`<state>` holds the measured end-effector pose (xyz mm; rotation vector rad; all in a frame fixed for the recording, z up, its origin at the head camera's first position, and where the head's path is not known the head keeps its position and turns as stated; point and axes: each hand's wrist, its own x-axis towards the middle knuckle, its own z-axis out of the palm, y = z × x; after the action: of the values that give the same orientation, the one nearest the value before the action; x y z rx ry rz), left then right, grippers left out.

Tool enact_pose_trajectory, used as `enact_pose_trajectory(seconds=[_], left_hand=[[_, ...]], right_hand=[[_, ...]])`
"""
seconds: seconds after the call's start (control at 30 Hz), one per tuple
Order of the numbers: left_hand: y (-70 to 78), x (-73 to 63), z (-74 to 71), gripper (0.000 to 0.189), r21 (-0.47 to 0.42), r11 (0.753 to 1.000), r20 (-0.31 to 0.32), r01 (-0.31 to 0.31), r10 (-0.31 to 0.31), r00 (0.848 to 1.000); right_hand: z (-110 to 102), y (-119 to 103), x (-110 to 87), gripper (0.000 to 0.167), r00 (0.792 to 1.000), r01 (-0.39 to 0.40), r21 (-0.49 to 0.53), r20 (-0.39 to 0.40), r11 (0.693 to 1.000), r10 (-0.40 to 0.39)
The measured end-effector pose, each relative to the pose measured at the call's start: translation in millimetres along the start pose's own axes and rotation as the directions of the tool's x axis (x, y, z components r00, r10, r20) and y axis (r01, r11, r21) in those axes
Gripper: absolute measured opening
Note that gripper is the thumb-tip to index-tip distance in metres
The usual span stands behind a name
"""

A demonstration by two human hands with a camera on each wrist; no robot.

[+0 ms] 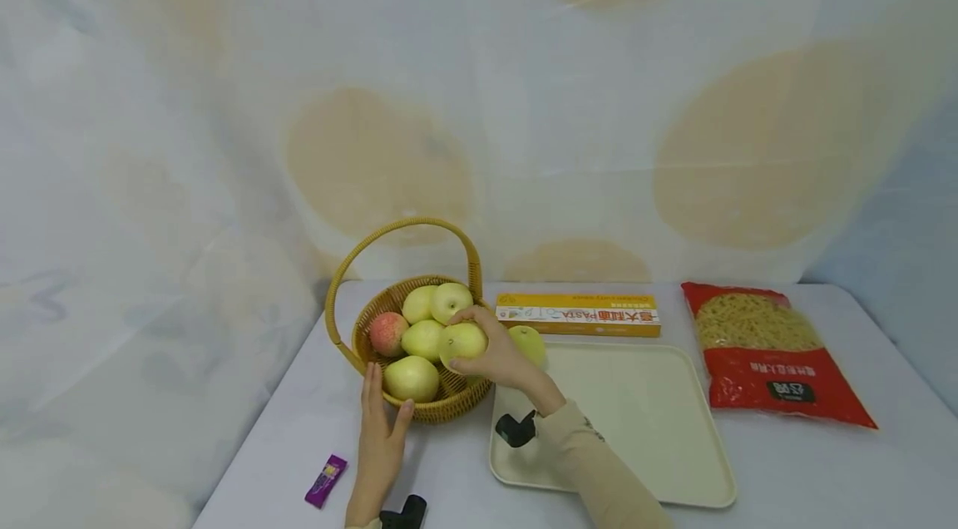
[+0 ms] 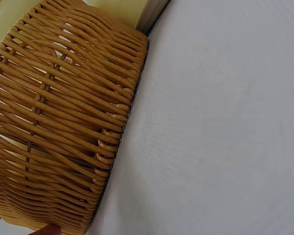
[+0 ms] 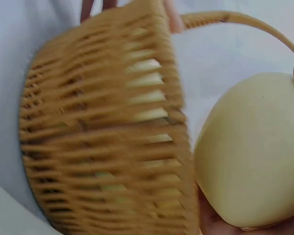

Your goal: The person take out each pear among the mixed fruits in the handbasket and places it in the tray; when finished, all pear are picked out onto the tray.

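My right hand (image 1: 490, 350) holds a yellow-green apple (image 1: 462, 343) above the right side of a woven basket (image 1: 452, 408), thumb below it and fingers over the top. In the right wrist view, this apple (image 3: 255, 152) shows large beside the basket rim (image 3: 174, 98). Inside the basket lie several more pale green fruits (image 1: 412, 379) and a red peach (image 1: 387, 334). My left hand (image 1: 380, 437) rests against the near left side of the basket, fingers extended and thumb spread along the rim. A fingertip (image 2: 50, 230) touches the weave in the left wrist view.
Another green apple (image 1: 529, 343) sits behind my right wrist, at the back left corner of a cream tray (image 1: 629, 412). A pasta box (image 1: 578, 315) lies behind the tray, and a red pasta bag (image 1: 778, 354) on the right. A small purple packet (image 1: 326, 481) lies front left.
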<state>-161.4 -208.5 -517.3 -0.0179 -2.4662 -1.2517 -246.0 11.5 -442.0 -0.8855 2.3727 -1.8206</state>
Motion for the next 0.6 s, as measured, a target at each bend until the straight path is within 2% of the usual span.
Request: enact_pose_trajectory(seconds=[0.13, 0.27, 0.47, 0.6], left_hand=[[-0.8, 0.2, -0.4, 0.076, 0.002, 1.000, 0.005, 0.003, -0.003, 1.000], [-2.0, 1.0, -0.1, 0.076, 0.015, 1.000, 0.010, 0.013, -0.013, 1.000], [-0.1, 0.9, -1.4, 0.076, 0.012, 1.000, 0.006, 0.016, -0.016, 1.000], [3.6, 0.7, -0.7, 0.075, 0.001, 1.000, 0.002, 0.015, -0.015, 1.000]], right_hand=[[-13.4, -2.5, -3.8, 0.053, 0.997, -0.053, 0.039, -0.060, 0.998, 0.055], [-27.5, -0.6, -8.3, 0.052, 0.985, -0.084, 0.076, -0.147, 0.994, 0.094], [-46.2, 6.9, -16.8, 0.051, 0.952, -0.056, 0.127, -0.291, 0.990, 0.091], [-59.3, 12.8, -23.9, 0.052, 0.921, -0.048, 0.149, -0.376, 0.988, 0.101]])
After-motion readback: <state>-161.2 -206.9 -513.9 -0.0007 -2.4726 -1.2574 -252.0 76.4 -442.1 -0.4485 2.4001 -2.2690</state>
